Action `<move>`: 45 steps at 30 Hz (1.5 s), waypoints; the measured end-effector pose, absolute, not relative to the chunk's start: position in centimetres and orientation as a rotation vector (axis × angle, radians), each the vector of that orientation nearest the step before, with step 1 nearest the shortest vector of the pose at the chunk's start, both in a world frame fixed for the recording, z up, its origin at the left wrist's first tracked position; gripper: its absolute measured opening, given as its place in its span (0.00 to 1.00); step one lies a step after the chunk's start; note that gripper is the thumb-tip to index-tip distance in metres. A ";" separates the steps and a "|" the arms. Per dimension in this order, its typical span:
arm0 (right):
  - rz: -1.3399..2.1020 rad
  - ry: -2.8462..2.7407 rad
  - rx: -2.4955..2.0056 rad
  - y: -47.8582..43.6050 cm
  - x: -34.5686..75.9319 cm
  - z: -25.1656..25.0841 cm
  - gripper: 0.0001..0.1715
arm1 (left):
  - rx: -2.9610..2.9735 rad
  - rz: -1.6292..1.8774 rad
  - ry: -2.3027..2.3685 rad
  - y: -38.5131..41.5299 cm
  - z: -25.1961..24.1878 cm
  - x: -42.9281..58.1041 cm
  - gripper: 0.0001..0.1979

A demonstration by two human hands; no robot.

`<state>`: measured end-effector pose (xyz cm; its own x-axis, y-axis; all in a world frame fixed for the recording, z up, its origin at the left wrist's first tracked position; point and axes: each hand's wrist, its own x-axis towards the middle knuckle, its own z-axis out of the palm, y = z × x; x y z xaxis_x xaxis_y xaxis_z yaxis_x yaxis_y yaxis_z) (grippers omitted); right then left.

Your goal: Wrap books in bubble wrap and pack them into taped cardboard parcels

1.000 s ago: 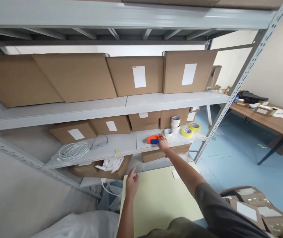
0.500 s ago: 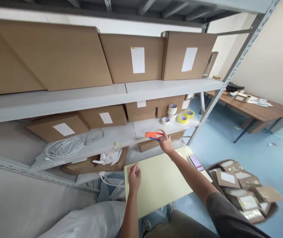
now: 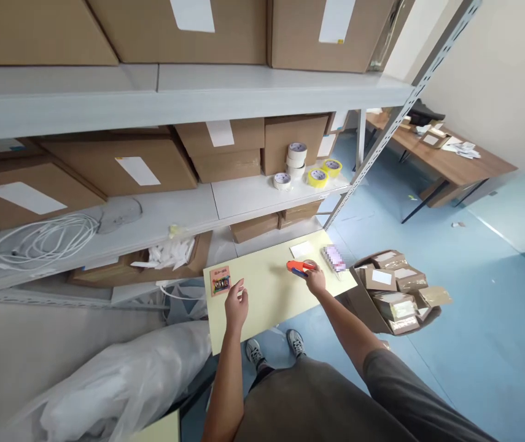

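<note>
My right hand (image 3: 316, 282) is closed round an orange and blue tape dispenser (image 3: 296, 267), held above a pale yellow tabletop (image 3: 262, 302). A roll of tape shows faintly beside the fingers. My left hand (image 3: 236, 306) hovers over the left part of the tabletop, fingers loosely curled and apart, with nothing in it. Just beyond it lies a small pinkish card with a colourful picture (image 3: 220, 281). A white slip of paper (image 3: 301, 249) is at the far edge, and a phone with a lit, blurred screen (image 3: 334, 258) lies right of my right hand.
A grey metal shelf (image 3: 262, 212) rises behind the tabletop, bearing cardboard boxes (image 3: 294, 138), white tape rolls (image 3: 296, 156), yellow tape rolls (image 3: 317, 178) and a coiled white cable (image 3: 54, 239). A carton of small packages (image 3: 393, 288) stands at right. White plastic sheeting (image 3: 119, 380) bulges at lower left.
The view has tilted down. My right hand has brought the tape dispenser from in front of the shelf to above the tabletop. The card and white slip now show more fully.
</note>
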<state>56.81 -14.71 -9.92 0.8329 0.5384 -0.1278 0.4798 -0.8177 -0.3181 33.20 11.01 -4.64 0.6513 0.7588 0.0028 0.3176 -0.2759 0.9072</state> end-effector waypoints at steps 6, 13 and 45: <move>0.563 -0.594 -2.841 -21.8 59.3 -13.7 0.18 | 1.857 0.464 0.913 4.9 -6.1 34.5 0.19; 0.787 -0.489 -2.738 -25.3 61.4 -15.5 0.25 | 1.823 0.396 0.936 0.0 -6.1 37.4 0.20; 0.567 -1.661 -1.563 1.0 45.1 -0.4 0.38 | 1.572 0.949 1.538 -1.5 2.6 14.7 0.24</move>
<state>45.12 1.00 -0.36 0.0499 0.9721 0.2293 0.6288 0.1478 -0.7634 14.68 -1.53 2.56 0.0132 0.9998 0.0151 0.4617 -0.0195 0.8868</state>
